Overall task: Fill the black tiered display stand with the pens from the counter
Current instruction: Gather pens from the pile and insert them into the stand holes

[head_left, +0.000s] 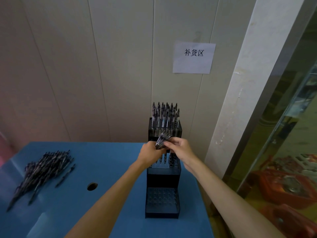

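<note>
A blue table (85,169) stood against a pale panelled wall (85,66), and on the wall above the table's far right corner hung a white paper sign (193,58) printed with the characters 补货区. The black tiered display stand (163,177) stood along the table's right edge, its tall back tier at the far corner. That top tier was packed with upright pens (164,115); the middle tier held a few, and the lowest tier, nearest the front edge, showed rows of bare holes. A loose pile of pens (42,169) lay near the table's left edge, and a round hole (92,186) pierced the tabletop between pile and stand. Over the middle tier the left hand (151,154) gripped a small bundle of pens (162,139), fingers curled round it. The right hand (180,148) pinched at the same bundle from the other side. No writing on the pens could be read.
</note>
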A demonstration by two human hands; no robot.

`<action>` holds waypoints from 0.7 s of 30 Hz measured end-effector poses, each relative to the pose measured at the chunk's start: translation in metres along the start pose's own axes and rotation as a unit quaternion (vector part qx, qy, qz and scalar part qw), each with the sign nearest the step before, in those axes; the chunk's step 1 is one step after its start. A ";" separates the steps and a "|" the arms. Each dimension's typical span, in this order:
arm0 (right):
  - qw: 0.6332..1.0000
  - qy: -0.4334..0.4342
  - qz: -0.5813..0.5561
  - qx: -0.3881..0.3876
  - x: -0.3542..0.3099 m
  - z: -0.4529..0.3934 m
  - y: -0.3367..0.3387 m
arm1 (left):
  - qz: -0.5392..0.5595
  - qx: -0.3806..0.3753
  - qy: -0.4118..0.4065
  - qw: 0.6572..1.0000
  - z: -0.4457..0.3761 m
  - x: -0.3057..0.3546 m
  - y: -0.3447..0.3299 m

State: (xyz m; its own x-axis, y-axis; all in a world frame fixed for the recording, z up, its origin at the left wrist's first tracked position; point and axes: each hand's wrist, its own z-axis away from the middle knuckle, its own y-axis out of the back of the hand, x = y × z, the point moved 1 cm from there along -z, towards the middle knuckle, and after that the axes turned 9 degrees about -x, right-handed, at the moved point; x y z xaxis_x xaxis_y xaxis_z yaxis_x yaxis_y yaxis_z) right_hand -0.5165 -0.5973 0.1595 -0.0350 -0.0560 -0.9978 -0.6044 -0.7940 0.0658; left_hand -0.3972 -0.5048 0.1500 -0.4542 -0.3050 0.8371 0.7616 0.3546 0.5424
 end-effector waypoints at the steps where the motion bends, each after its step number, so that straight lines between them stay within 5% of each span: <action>1: 1.000 0.004 -0.017 0.011 -0.001 -0.001 0.001 | -0.003 -0.002 0.006 1.000 0.000 0.000 0.001; 11: 0.984 0.026 -0.100 0.147 -0.011 -0.007 0.038 | -0.029 0.008 0.043 0.999 -0.001 -0.017 0.011; 18: 0.952 0.102 0.210 0.196 0.005 -0.008 0.052 | -0.014 0.041 0.034 0.998 -0.001 -0.017 0.014; 21: 0.943 0.114 0.254 0.185 0.013 -0.008 0.051 | -0.015 0.044 0.028 0.999 0.000 -0.015 0.015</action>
State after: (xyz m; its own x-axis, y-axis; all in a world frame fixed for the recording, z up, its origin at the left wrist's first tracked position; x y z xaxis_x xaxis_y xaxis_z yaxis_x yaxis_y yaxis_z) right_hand -0.5413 -0.6435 0.1499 -0.2479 -0.5341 -0.8083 -0.7932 -0.3671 0.4859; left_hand -0.3790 -0.4952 0.1451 -0.4470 -0.3645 0.8169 0.7033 0.4211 0.5727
